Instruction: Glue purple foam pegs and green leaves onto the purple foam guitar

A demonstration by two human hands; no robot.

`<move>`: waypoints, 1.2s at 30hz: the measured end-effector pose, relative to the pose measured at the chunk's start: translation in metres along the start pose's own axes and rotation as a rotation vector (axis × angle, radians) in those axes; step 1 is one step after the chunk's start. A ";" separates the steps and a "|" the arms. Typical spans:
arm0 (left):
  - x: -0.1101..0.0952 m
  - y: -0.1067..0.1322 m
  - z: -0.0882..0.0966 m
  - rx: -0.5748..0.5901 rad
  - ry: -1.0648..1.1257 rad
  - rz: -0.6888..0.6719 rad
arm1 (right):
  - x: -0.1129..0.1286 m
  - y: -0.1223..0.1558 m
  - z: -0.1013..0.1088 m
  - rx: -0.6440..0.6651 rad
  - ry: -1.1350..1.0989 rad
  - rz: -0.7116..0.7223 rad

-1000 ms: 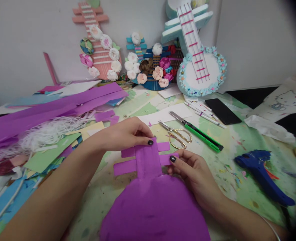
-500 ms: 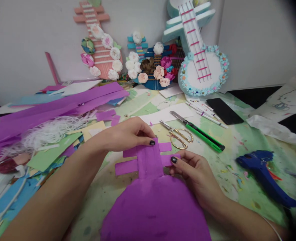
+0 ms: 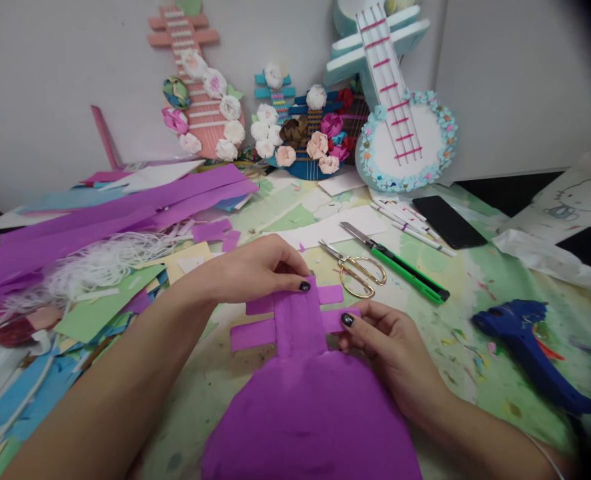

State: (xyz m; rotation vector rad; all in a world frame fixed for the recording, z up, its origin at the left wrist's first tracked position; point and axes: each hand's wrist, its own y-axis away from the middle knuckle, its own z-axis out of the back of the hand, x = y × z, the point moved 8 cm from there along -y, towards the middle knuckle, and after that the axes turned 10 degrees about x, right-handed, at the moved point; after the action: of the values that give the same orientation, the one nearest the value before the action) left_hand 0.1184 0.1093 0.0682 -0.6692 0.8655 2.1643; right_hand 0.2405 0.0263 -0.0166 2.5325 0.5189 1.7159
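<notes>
In the head view, a purple lute-shaped piece (image 3: 310, 413) is at the lower middle, above the patterned tablecloth (image 3: 195, 407). The left hand (image 3: 255, 270) pinches the top of its neck, hiding part of the upper left strip; the right hand (image 3: 385, 340) grasps the lower right strip between thumb and fingers. Just beyond lie gold-handled scissors (image 3: 344, 258) and a green craft knife (image 3: 405, 268), with markers (image 3: 418, 230) and a black phone (image 3: 449, 221) farther back. A blue glue gun (image 3: 530, 350) sits at right. White string (image 3: 108, 270) and paper scraps (image 3: 108, 307) crowd the left, partly behind the left forearm. Decorated lutes (image 3: 405, 143) lean against the wall.
</notes>
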 end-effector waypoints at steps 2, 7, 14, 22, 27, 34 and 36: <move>0.000 0.000 0.000 0.002 0.000 0.002 | 0.000 0.000 0.000 -0.005 -0.002 -0.001; -0.001 0.000 -0.001 0.004 -0.012 0.002 | 0.000 0.000 -0.001 0.001 0.000 -0.003; -0.002 0.001 0.000 0.005 -0.012 -0.010 | 0.000 0.001 0.000 -0.003 0.018 0.002; -0.001 0.001 0.000 0.004 -0.004 0.009 | -0.003 0.000 0.000 0.010 -0.003 0.004; -0.001 0.000 0.000 0.005 0.007 0.002 | -0.002 -0.001 0.000 0.003 -0.015 0.001; -0.001 -0.001 -0.001 0.011 -0.003 0.001 | -0.002 0.000 -0.001 0.009 -0.021 -0.003; -0.001 -0.001 -0.001 0.009 0.002 -0.001 | -0.002 0.001 -0.001 0.012 -0.023 0.000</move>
State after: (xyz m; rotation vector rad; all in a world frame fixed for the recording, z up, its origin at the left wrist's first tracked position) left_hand 0.1199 0.1090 0.0679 -0.6675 0.8759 2.1579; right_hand 0.2390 0.0243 -0.0182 2.5573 0.5288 1.6860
